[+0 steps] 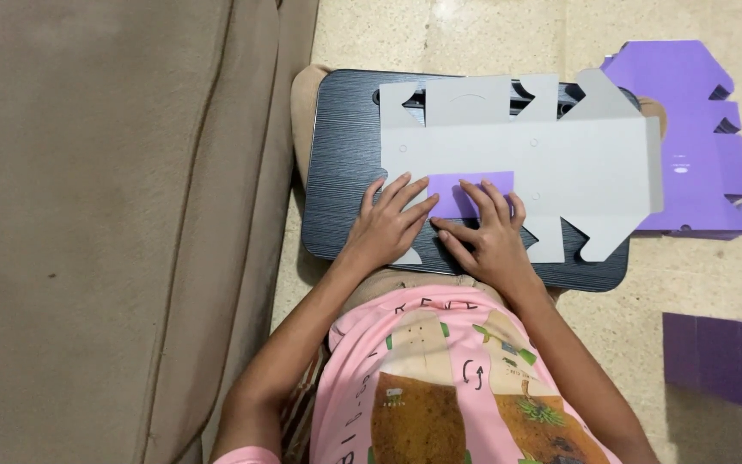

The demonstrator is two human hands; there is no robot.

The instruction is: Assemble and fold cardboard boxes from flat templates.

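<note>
— Head view: how are the hands placed?
— Left hand [386,225] and right hand [487,236] are pressed flat, fingers spread, gripping nothing, on the purple flap [472,192] of the grey cardboard blank [560,163].
— And underneath?
— The dark lap board [341,163] is set on speckled floor [474,34], beside a sofa [113,215].

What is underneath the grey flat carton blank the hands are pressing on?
The grey carton blank lies on a dark woodgrain lap tray, its right end overhanging a purple blank on the floor. Left hand and right hand press its folded purple flap. The tray's middle is covered.
</note>
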